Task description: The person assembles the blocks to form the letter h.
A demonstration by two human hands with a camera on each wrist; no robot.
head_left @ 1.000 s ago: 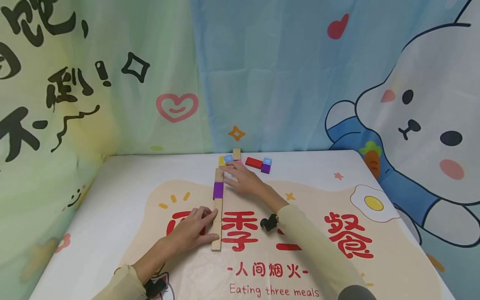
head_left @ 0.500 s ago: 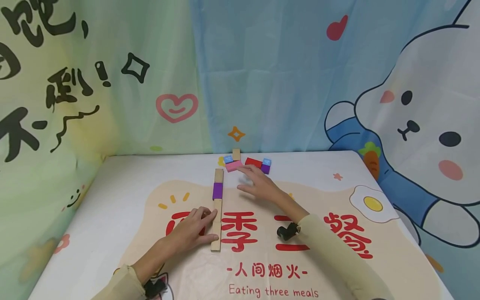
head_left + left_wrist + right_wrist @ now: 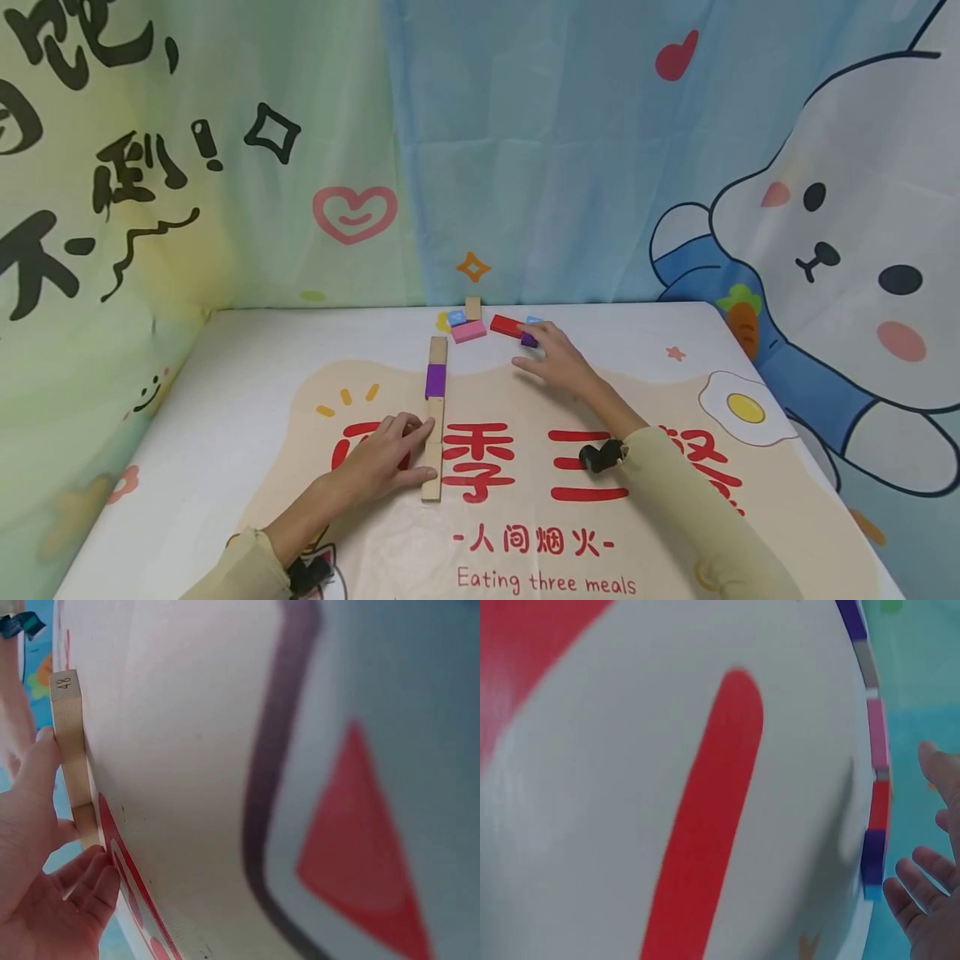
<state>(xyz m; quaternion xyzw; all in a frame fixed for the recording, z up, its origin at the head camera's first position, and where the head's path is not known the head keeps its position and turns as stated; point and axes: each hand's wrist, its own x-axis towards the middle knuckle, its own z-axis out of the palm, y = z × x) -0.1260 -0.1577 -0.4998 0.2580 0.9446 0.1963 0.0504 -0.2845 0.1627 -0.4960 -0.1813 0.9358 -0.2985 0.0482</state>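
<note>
A straight row of blocks runs away from me: plain wooden blocks (image 3: 433,458) at the near end, a purple block (image 3: 435,381) further on, then another wooden block (image 3: 438,350). My left hand (image 3: 382,457) lies at its left side, thumb and finger touching the near wooden blocks; the left wrist view shows one stamped "48" (image 3: 64,682). At the back, my right hand (image 3: 558,358) hovers by a small dark purple block (image 3: 528,341) and a red block (image 3: 506,325), fingers loosely spread. Its fingers partly cover the purple block and a blue block (image 3: 533,319); contact is unclear.
Left of the red block lie a pink block (image 3: 469,332), a blue block (image 3: 457,317) and a wooden block (image 3: 472,307) near the table's back edge. A printed cloth (image 3: 540,550) covers the table. Behind hangs a printed curtain (image 3: 525,192).
My right hand has moved from the row's far end rightward, past the pink block, to the red and purple blocks. My left hand and the row have not moved.
</note>
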